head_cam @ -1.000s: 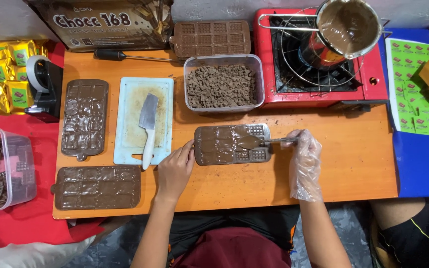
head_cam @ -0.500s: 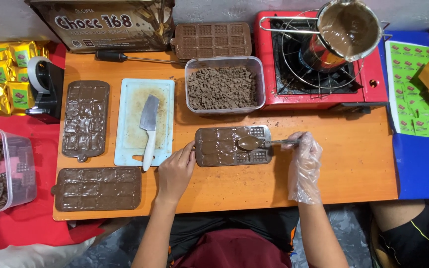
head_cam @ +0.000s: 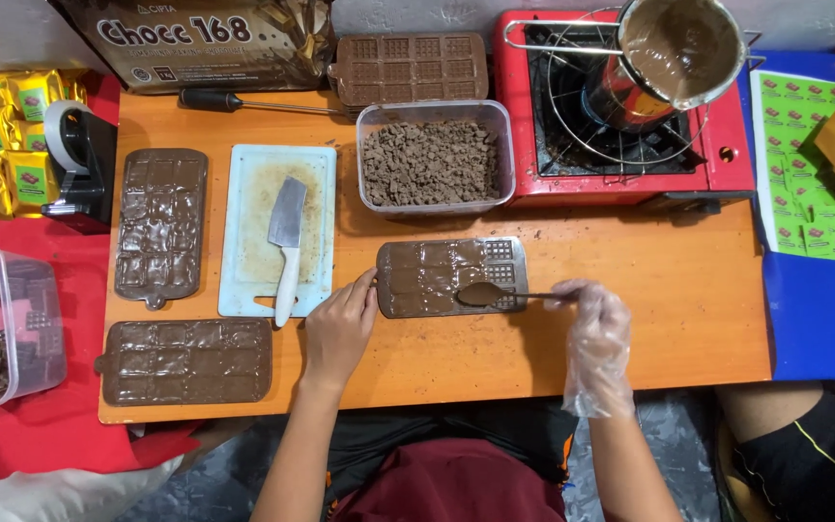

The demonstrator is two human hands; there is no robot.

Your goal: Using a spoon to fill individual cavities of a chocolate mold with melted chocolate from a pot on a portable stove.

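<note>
A brown chocolate bar mould [head_cam: 437,277] lies on the orange table [head_cam: 669,309], most of its cells filled with melted chocolate, the right-hand cells showing a bare grid. My left hand [head_cam: 338,329], bare, touches the mould's left edge with its fingertips. My right hand [head_cam: 593,329], in a clear plastic glove, holds a spoon [head_cam: 495,294] by its handle. The spoon's bowl, coated in chocolate, rests over the lower right part of the mould.
Two filled moulds [head_cam: 160,224] [head_cam: 186,362] lie at the left beside a cutting board [head_cam: 253,208] with a knife [head_cam: 286,242]. Behind are a tub of chopped chocolate [head_cam: 434,159], an empty mould [head_cam: 408,68] and a red gas stove [head_cam: 533,116] bearing a pot of melted chocolate [head_cam: 678,48].
The spoon has slid left across the mould, from its right end to the lower right cells. My left hand has stayed at the mould's left edge.
</note>
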